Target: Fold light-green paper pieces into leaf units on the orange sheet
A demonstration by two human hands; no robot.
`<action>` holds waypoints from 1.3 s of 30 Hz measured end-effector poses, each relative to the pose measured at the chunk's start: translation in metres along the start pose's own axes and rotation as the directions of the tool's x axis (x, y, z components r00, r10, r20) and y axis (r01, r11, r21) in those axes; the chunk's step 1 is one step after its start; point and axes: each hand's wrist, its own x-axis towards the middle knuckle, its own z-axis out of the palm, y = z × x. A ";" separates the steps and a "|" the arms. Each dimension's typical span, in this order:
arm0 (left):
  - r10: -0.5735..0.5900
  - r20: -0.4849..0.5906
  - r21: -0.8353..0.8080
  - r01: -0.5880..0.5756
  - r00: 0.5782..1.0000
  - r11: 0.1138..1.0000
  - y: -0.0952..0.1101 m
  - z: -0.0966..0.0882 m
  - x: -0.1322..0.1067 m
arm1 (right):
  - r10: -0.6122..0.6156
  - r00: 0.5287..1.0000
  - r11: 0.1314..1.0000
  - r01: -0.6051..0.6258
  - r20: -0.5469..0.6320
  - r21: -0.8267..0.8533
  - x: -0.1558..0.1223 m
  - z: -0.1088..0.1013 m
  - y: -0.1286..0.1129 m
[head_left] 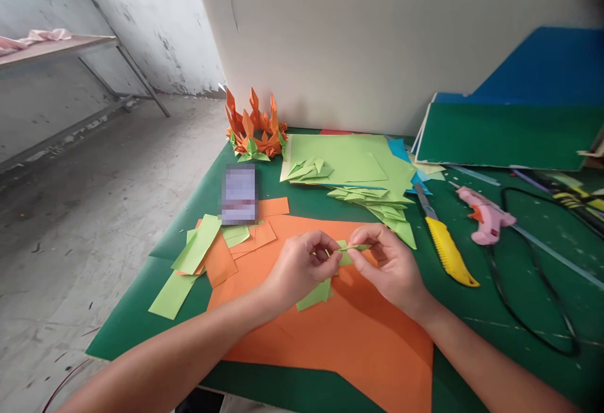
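Left hand [304, 263], right hand [387, 262] both pinch folded green paper [353, 247] — uneven pull could tear or miscrease it.

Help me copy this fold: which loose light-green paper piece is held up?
The narrow, folded light-green paper piece held between left grip and right grip; the other loose ones lie across the dark-green table.

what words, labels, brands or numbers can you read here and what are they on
No text can be read in this view.
Pink glue gun: a small mark on the handle, too small to read.
Pixelated rectangle: blurred out, so any writing is unreadable.
Folded green paper: no lettering visible.
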 end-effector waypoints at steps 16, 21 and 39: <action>-0.013 0.056 -0.103 0.019 0.998 0.995 0.007 0.000 0.000 | 0.004 0.999 0.999 -0.006 0.043 0.041 -0.001 0.001 -0.005; 0.148 0.060 0.083 -0.153 0.987 0.985 0.005 -0.004 -0.001 | 0.025 0.998 0.995 -0.031 0.063 0.091 0.000 0.000 -0.003; 0.102 0.115 -0.078 -0.094 0.988 0.993 0.005 -0.002 -0.004 | 0.154 0.976 0.965 -0.182 0.152 0.191 -0.001 -0.001 -0.005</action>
